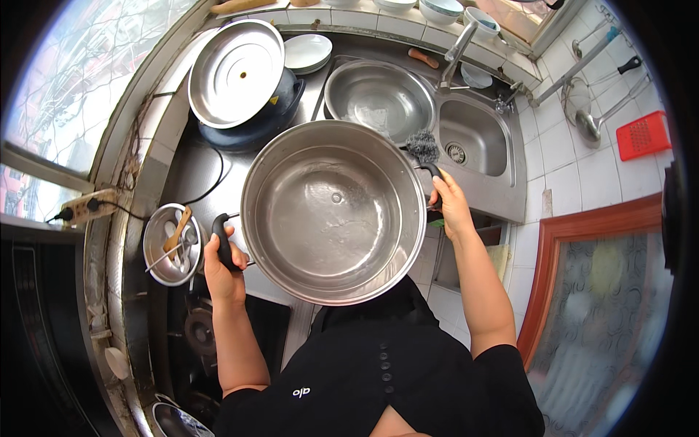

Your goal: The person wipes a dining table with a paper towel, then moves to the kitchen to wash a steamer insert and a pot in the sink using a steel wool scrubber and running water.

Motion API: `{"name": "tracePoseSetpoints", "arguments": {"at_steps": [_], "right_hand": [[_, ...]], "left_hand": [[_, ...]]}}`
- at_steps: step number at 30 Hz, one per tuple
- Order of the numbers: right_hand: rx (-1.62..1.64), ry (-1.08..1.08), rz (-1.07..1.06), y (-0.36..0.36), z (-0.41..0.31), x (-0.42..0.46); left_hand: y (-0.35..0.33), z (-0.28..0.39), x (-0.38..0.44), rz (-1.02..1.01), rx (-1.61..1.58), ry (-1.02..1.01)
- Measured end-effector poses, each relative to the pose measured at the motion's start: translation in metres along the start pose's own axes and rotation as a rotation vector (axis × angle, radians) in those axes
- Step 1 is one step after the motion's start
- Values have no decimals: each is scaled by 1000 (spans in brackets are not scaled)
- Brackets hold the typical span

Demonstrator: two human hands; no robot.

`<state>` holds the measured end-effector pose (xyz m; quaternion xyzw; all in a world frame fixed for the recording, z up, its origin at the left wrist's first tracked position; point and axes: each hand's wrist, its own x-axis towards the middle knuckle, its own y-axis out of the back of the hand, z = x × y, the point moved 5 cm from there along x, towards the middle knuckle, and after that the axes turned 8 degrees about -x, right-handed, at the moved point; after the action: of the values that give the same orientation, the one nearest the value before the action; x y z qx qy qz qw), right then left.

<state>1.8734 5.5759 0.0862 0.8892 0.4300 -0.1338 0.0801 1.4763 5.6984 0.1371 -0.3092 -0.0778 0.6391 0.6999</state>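
A large stainless steel pot (327,213) with water in its bottom hangs in front of my body, its open mouth towards me. My left hand (225,267) grips one black side handle (223,240), and my right hand (450,205) grips the opposite one (432,173). Beyond the pot, a wide metal basin (377,93) holding a little water stands over the left part of the sink. Near the pot's far right rim lies a grey scrubbing brush head (422,145); what it rests on is partly hidden.
Left of the pot stands a metal bowl of utensils (150,254), close to a gas stove (199,333). A metal lid (218,71) leans on a dark electric pan (246,125), beside stacked white plates (307,52). The faucet (456,52) rises behind the small sink bowl (480,136).
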Motion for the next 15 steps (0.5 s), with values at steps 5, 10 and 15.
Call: {"name": "tracePoseSetpoints", "arguments": {"at_steps": [5,10,15], "right_hand": [[-30,-31,-24,5,10,68],[-71,-67,-178,2,15,139],[-141,-65,-314,28,12,190]], "left_hand": [[-49,-12,28,-18,-287,90],[-101,-16,26,-70,-271,48],[-181,-22,11,-45,-198,-64]]}}
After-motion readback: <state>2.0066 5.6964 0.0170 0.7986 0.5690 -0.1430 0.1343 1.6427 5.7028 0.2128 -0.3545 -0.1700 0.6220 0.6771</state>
